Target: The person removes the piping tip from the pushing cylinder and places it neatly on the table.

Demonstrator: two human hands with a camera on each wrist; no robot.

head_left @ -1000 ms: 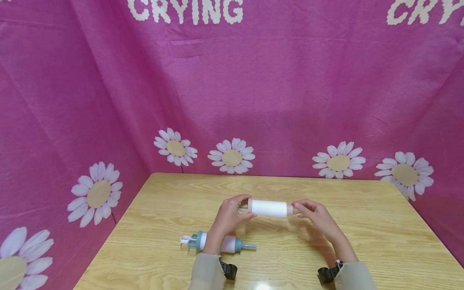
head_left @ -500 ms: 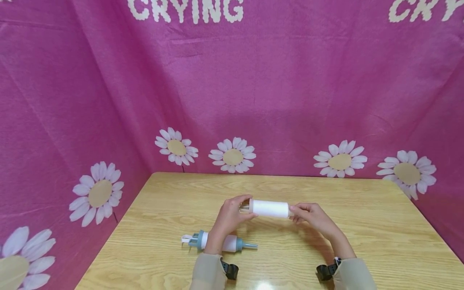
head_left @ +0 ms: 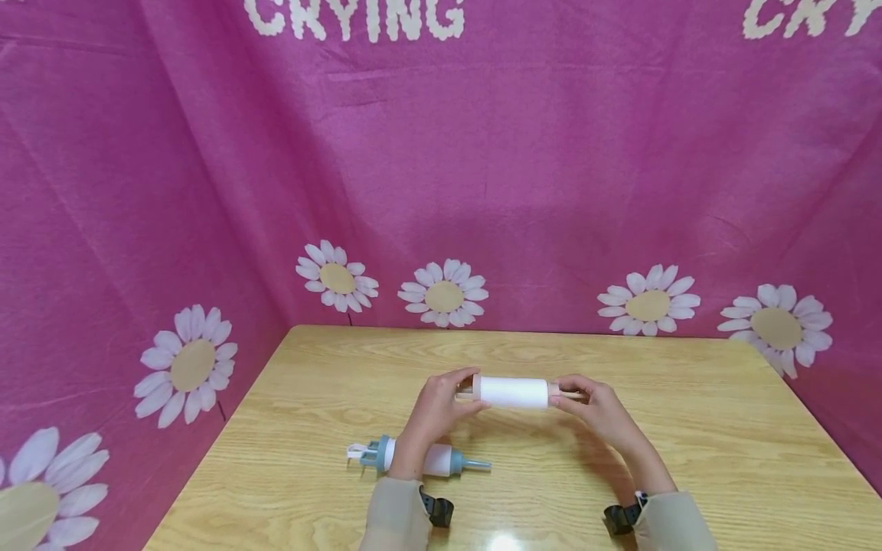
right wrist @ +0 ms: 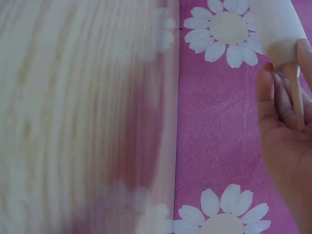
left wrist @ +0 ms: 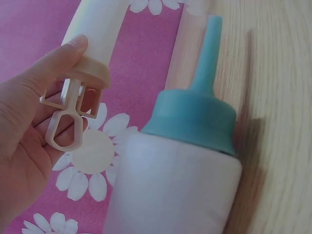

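A white-barrelled icing syringe [head_left: 513,392] with beige ends is held level above the table, between both hands. My left hand [head_left: 437,402] grips its beige collar at the handle end, thumb on the barrel's edge in the left wrist view. The plunger's loop [left wrist: 50,129] points back toward that palm. At the other end my right hand [head_left: 599,409] pinches the beige cap, and the thin nozzle [right wrist: 295,90] runs in toward the palm. A second icing syringe [head_left: 439,461], white with teal ends, lies on the table below the left forearm, which partly covers it.
The wooden table [head_left: 331,367] ends at a pink cloth backdrop [head_left: 524,168] printed with daisies and white letters. Another stretch of the cloth hangs on the left. A black wrist camera [head_left: 437,513] is strapped at each sleeve.
My right hand has shifted its fingers from the nozzle onto the beige cap, its grip changing on the way. The left hand's hold looks the same, and the teal-ended icing syringe stays put.
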